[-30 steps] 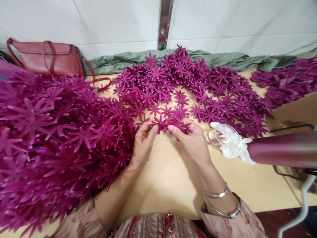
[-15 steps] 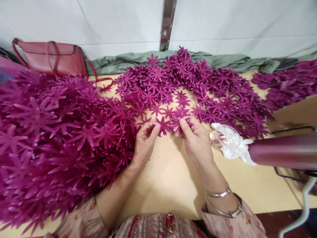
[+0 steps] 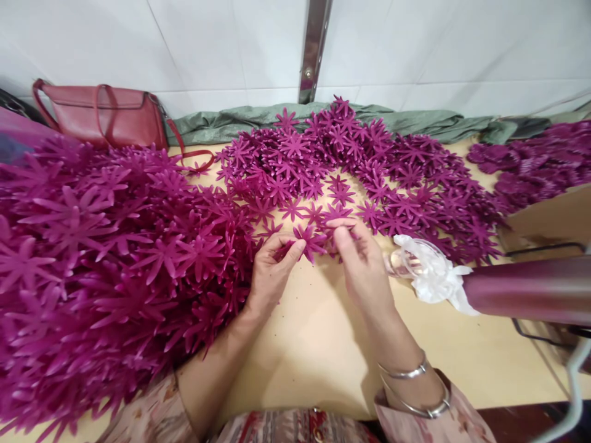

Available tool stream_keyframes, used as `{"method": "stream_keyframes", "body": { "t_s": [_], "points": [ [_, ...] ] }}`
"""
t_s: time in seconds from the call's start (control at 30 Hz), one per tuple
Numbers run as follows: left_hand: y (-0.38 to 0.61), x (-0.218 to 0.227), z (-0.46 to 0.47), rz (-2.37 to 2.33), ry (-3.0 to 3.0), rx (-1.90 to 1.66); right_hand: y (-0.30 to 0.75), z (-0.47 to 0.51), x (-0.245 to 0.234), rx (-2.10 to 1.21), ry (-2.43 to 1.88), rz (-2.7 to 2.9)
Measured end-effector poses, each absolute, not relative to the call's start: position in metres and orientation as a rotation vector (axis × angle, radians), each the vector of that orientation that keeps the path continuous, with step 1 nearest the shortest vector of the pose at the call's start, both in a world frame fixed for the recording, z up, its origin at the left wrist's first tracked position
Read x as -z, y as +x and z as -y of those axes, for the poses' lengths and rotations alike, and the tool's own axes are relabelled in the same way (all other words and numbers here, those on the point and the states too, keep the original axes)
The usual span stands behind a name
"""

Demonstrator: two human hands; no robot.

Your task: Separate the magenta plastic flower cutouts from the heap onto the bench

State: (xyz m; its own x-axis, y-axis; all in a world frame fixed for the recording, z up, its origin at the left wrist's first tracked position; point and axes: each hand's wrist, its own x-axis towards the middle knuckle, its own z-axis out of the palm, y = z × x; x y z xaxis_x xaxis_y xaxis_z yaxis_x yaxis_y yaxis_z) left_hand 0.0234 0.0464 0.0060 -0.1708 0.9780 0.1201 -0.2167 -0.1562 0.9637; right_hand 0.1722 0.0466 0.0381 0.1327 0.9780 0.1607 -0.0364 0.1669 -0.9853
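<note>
on tan tabletop [image 3: 314, 332], below white tiled wall [image 3: 207, 43]: left hand [image 3: 270, 274] and right hand [image 3: 364, 271] both pinched on magenta flower [image 3: 310, 239]; flower heaps [image 3: 92, 246] around.

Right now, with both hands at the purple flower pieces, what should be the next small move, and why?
Probably bring the flower piece over to the right hand, so that both hands grip it. The left hand pinches it by one edge only, above the bare table, and the right hand's fingertips touch the pieces just beside it; whether they pinch them I cannot tell.
</note>
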Motion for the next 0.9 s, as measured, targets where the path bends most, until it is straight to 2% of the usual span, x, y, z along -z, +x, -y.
{"method": "stream_keyframes", "body": {
  "t_s": [0.27,0.6,0.9],
  "points": [
    [0.021,-0.003,-0.047,-1.026,1.074,-1.514,0.168,-0.046,-0.039,-1.174,-1.113,1.285],
    [0.024,-0.005,-0.047,-0.961,1.099,-1.495,0.179,-0.051,-0.036,-1.414,-1.076,1.047],
    [0.023,-0.005,-0.047,-0.967,1.116,-1.459,0.174,-0.046,-0.036,-0.999,-1.230,1.399]
  ]
}}
